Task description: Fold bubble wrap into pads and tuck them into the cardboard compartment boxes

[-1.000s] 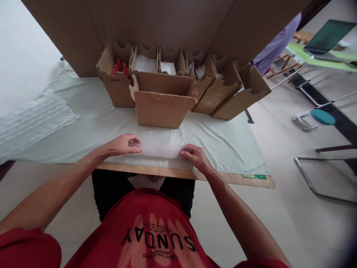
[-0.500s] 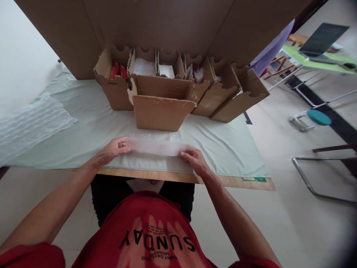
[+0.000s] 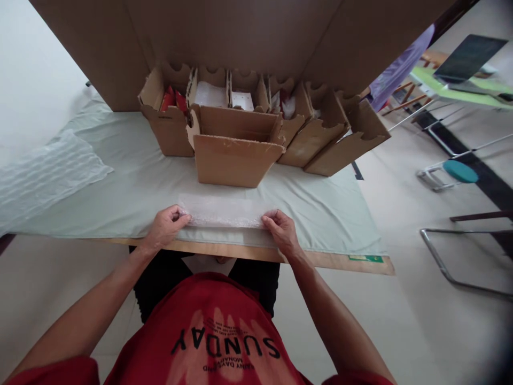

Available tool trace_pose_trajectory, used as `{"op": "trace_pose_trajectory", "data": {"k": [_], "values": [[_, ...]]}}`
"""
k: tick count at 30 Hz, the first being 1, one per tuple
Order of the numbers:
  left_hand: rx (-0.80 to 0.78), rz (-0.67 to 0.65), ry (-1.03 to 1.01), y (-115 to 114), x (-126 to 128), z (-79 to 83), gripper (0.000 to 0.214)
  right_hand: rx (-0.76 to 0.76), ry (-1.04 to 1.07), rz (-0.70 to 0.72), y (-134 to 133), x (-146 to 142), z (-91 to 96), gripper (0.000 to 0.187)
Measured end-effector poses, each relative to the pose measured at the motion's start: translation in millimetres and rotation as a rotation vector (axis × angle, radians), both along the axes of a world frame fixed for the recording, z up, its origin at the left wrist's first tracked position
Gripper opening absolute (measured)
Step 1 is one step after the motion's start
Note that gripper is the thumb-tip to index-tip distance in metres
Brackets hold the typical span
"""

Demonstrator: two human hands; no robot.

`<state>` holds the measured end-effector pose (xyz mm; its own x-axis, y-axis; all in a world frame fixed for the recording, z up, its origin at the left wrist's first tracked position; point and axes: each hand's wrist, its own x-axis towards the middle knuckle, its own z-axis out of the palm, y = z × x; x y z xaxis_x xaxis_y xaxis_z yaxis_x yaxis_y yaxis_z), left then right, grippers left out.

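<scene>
A strip of clear bubble wrap (image 3: 224,211) stretches between my two hands, low over the front of the cloth-covered table. Its left end is pinched between thumb and fingers of my left hand (image 3: 166,225). At the other end, my right hand (image 3: 281,230) grips the near right corner in the same way. The edge facing me looks bunched or folded, and the far part looks flat. Just beyond it stands a cardboard box (image 3: 234,162) with an open top; its bottom is hidden from here.
Behind stands a row of cardboard bins holding red packets (image 3: 170,99), a bubble-wrap piece (image 3: 211,95) and a white item (image 3: 242,100). A large bubble-wrap sheet (image 3: 52,171) lies at left on the green cloth (image 3: 136,187). A tall cardboard panel (image 3: 240,37) rises behind; a teal stool (image 3: 460,171) stands right.
Both hands have come slightly nearer to me, the left also a little to the right. The bubble wrap's bunched edge has turned from the far side to the near side.
</scene>
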<state>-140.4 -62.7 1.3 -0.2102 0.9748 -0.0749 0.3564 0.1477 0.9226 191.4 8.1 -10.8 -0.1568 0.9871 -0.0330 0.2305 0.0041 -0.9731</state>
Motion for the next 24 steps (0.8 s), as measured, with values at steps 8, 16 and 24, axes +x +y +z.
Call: {"op": "trace_pose_trajectory", "data": {"k": [8, 16, 24], "values": [[0.062, 0.120, 0.485, -11.1, 8.0, -16.7, 0.018, 0.078, -0.213, -0.030, -4.0, -3.5, -8.2, 0.042], [0.061, 0.194, 0.610, -11.5, 13.3, -24.7, 0.043, 0.149, -0.479, -0.123, -7.4, -14.3, -7.9, 0.048], [0.007, 0.171, 0.820, -16.2, 12.4, -14.6, 0.059, 0.216, -0.716, -0.148, -11.8, -23.2, -13.4, 0.056]]}}
